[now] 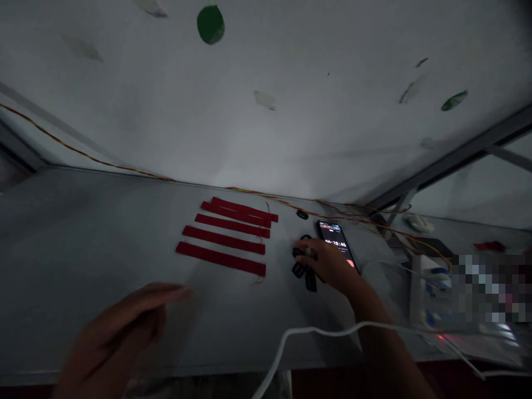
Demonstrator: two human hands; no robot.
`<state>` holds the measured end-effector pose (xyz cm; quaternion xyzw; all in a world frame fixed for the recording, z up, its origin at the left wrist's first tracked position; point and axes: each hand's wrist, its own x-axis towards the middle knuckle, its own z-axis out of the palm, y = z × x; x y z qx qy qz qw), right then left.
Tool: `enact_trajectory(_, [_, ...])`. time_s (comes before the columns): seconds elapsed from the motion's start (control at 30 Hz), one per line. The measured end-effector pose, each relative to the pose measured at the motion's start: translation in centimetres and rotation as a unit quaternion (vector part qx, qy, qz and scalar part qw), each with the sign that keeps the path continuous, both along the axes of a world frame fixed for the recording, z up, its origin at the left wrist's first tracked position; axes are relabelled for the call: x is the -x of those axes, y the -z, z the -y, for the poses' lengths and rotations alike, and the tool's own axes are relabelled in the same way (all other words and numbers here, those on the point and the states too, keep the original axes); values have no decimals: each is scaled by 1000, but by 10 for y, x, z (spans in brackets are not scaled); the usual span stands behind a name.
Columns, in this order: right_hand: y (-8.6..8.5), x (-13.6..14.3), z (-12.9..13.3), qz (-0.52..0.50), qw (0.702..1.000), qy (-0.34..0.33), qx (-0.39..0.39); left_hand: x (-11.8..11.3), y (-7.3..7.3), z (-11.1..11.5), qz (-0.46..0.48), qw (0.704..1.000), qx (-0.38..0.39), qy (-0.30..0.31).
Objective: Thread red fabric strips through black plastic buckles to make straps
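My right hand (328, 261) is over a small cluster of black plastic buckles (298, 270), its thumb and fingertips closed around one of them. Part of the cluster is hidden beneath the fingers. One more black buckle (302, 214) lies apart, toward the wall. Left of the buckles, several red fabric strips (224, 238) are laid out in rows, with loose threads at their right ends; the two farthest overlap. My left hand (128, 324), a little blurred, hovers over the near left of the table with its index finger stretched out and nothing visible in it.
A lit phone (337, 244) showing a timer lies beside my right hand. A white cable (316, 331) crosses over my right forearm. At right stands a power strip (430, 293) with plugs. Twisted wires (266, 195) run along the white wall behind the grey table (83, 244).
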<state>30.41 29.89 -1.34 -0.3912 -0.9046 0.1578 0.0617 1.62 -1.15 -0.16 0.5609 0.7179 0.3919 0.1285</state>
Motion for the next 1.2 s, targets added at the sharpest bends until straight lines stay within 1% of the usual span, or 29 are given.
enact_trajectory(0.03, [-3, 3, -3, 0, 1000, -13, 12, -5, -1, -13, 10, 1000, -23, -7])
enact_trajectory(0.07, [-6, 6, -6, -4, 999, -28, 24, -11, 0, -29, -14, 998, -48, 27])
enact_trajectory(0.13, [-12, 13, -10, -31, 997, -57, 46, -26, 5, -70, -79, 991, -53, 94])
enact_trajectory(0.17, [-15, 18, -12, -60, 994, -67, 56, -34, 9, -91, -116, 984, -45, 127])
enact_trajectory(0.23, [-17, 26, -14, -145, 982, -74, 95, -47, 15, -127, -185, 969, -2, 163])
enact_trajectory(0.27, [-17, 30, -14, -196, 969, -76, 134, -51, 17, -140, -208, 962, 22, 176])
enact_trajectory(0.3, [-15, 33, -13, -247, 949, -73, 184, -54, 19, -151, -220, 954, 50, 197])
enact_trajectory(0.37, [-9, 38, -9, -322, 904, -34, 280, -56, 20, -163, -207, 947, 95, 226])
enact_trajectory(0.4, [-5, 39, -5, -344, 886, -23, 311, -56, 21, -166, -187, 948, 112, 230])
enact_trajectory(0.47, [0, 40, 2, -361, 861, -26, 357, -51, 23, -169, -141, 956, 130, 224])
enact_trajectory(0.57, [1, 38, 11, -364, 835, -53, 408, -43, 27, -174, -92, 963, 119, 225])
enact_trajectory(0.63, [-1, 37, 12, -372, 822, -61, 427, -40, 27, -178, -58, 966, 106, 228])
enact_trajectory(0.7, [-3, 36, 12, -377, 814, -61, 438, -40, 21, -181, 8, 971, 110, 213])
enact_trajectory(0.77, [-2, 36, 11, -375, 811, -56, 445, -41, 14, -183, 100, 968, 122, 194])
enact_trajectory(0.83, [1, 38, 10, -375, 806, -57, 455, -44, 10, -182, 185, 959, 117, 180])
enact_trajectory(0.93, [8, 43, 13, -375, 791, -65, 479, -49, 11, -178, 276, 940, 90, 181])
enact_trajectory(1.03, [14, 46, 17, -377, 773, -62, 507, -52, 15, -174, 329, 920, 105, 184])
enact_trajectory(1.1, [16, 46, 18, -388, 760, -55, 519, -52, 15, -173, 335, 918, 113, 179])
enact_trajectory(1.13, [17, 46, 19, -388, 760, -55, 518, -52, 14, -172, 335, 919, 109, 178])
enact_trajectory(1.2, [17, 46, 19, -381, 770, -64, 508, -52, 12, -172, 341, 918, 94, 180])
